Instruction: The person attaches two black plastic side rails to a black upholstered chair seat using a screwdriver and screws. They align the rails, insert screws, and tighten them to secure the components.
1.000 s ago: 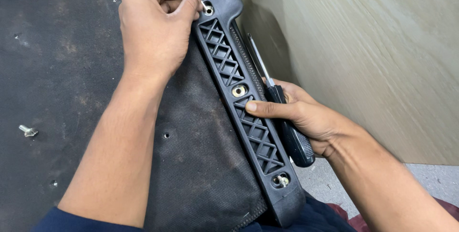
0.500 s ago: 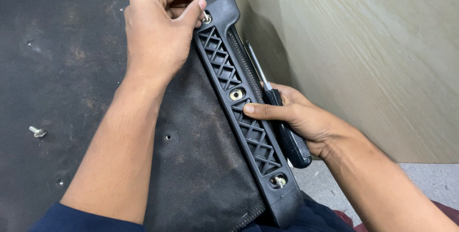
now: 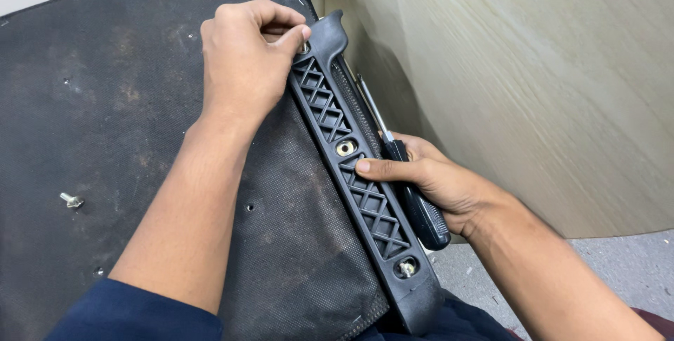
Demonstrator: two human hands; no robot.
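Left hand (image 3: 249,67) lower on bracket (image 3: 358,172)

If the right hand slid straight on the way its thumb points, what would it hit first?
The right hand has its thumb already on the black lattice bracket; going on up-left, it would probably meet the left forearm, though depth is unclear.

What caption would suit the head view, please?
Left hand pinches at the top of a black ribbed bracket while the right hand steadies it, holding a screwdriver.
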